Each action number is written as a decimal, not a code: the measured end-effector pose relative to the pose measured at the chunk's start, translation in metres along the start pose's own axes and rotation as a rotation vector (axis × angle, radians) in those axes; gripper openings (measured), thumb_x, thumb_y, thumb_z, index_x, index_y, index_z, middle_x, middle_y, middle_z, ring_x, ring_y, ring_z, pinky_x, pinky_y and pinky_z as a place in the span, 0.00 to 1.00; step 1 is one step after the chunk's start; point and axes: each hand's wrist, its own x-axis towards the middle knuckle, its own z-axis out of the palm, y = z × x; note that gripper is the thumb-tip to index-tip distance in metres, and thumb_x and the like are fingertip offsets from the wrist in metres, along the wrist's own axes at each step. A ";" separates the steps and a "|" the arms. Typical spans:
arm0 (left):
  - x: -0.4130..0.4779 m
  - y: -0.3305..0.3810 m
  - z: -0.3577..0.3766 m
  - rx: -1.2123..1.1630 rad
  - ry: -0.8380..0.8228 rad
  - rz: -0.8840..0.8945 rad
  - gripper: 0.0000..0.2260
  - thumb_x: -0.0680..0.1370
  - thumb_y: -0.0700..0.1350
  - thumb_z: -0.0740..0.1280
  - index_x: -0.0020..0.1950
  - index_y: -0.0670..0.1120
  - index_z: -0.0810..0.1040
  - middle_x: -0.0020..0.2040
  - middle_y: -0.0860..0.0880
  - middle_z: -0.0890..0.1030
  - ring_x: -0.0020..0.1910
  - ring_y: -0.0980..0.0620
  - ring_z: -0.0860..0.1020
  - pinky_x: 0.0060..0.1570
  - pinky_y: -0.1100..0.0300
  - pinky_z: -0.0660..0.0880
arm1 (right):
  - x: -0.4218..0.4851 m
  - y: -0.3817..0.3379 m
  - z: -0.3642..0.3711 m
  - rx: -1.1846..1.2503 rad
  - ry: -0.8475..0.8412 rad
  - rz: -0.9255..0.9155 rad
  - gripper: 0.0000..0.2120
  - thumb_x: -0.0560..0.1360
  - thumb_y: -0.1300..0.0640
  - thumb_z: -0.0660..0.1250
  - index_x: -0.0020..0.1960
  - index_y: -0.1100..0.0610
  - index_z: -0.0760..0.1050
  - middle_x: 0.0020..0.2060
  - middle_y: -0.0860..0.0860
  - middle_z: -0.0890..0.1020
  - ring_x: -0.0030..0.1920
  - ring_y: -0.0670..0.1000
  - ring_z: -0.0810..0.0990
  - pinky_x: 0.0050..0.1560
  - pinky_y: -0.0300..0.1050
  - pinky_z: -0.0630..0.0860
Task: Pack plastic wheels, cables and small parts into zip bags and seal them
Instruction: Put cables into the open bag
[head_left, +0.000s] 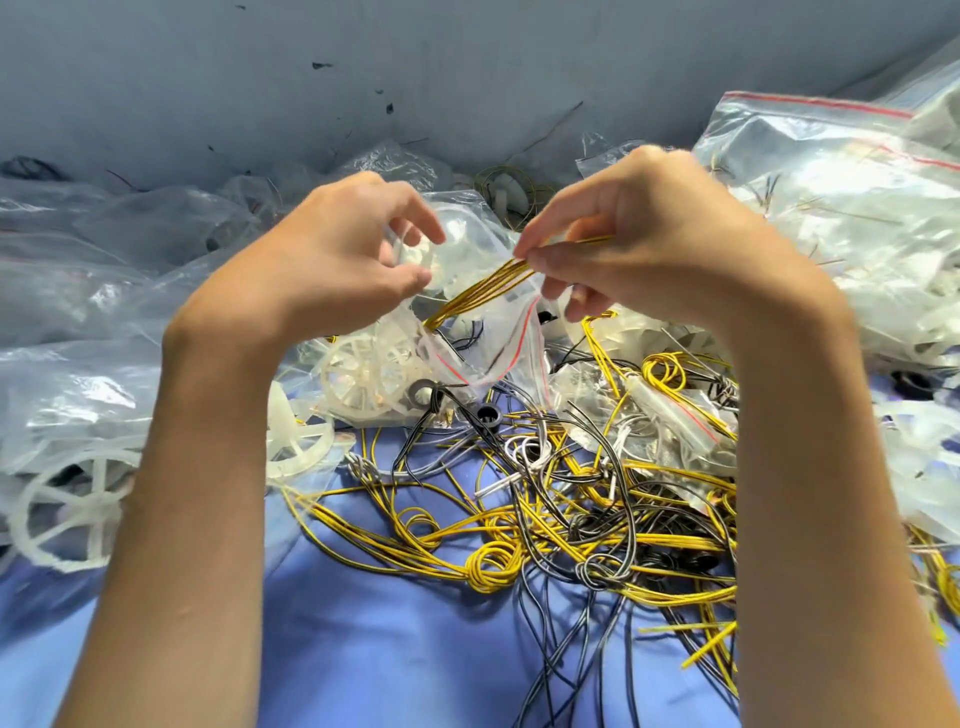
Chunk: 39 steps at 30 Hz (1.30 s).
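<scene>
Two hands (332, 265) (654, 244): thin yellow cables (480, 291) right, crinkled clear zip bag (498, 343) left.

My one view: head-worn wide-angle camera, facing forward and steeply down. It sits close above the bare left hand (332, 260) and bare right hand (660, 234), both forearms cut by the bottom edge. A blue cloth work surface (395, 649) fills the foreground; a grey-blue wall (363, 78) closes the top.

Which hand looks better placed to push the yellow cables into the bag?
Probably the right hand: it pinches the yellow cable bundle leading into the zip bag, which the left hand holds.
</scene>
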 end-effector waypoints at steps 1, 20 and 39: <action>0.000 0.004 0.001 -0.012 0.010 0.016 0.11 0.75 0.41 0.67 0.53 0.55 0.76 0.44 0.58 0.71 0.39 0.59 0.72 0.38 0.76 0.66 | 0.001 0.000 0.003 0.010 -0.016 0.000 0.08 0.73 0.63 0.67 0.42 0.53 0.83 0.29 0.50 0.84 0.27 0.43 0.82 0.29 0.33 0.77; -0.001 0.022 -0.001 -0.131 0.184 0.079 0.14 0.73 0.35 0.62 0.51 0.52 0.79 0.49 0.48 0.76 0.37 0.60 0.71 0.38 0.76 0.66 | 0.020 -0.001 0.036 0.028 0.017 0.069 0.15 0.66 0.67 0.57 0.48 0.75 0.73 0.37 0.68 0.81 0.39 0.49 0.85 0.40 0.69 0.78; -0.002 0.023 -0.003 -0.161 0.246 0.045 0.13 0.74 0.37 0.62 0.51 0.50 0.81 0.49 0.46 0.77 0.38 0.52 0.72 0.41 0.75 0.66 | 0.006 -0.015 0.036 -0.468 -0.440 0.043 0.16 0.75 0.60 0.63 0.58 0.44 0.78 0.33 0.45 0.76 0.34 0.47 0.73 0.28 0.34 0.67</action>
